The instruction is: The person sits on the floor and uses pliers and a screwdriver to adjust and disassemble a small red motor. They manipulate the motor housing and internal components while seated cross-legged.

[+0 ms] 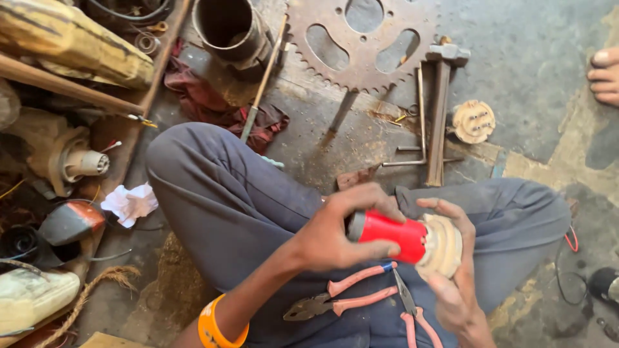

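Observation:
My left hand (335, 235) grips a red cylindrical part (390, 235) with a grey end, pressed against a pale round ridged disc (443, 243). My right hand (454, 270) cups that disc from the right side, fingers curled over its rim. Both hands hover above my lap, over my crossed legs in dark blue trousers (219, 193). On my lap just below lie pink-handled pliers (342, 298) and pink-handled cutters (409, 309). An orange bangle (213, 328) circles my left forearm.
On the floor ahead lie a large rusty sprocket (361, 38), a hammer (440, 109), a bent metal rod (419, 129), a round pale cap (474, 121), a metal pipe (232, 29) and a red rag (213, 103). Motor parts and wood clutter the left. Another person's toes (606, 74) show at right.

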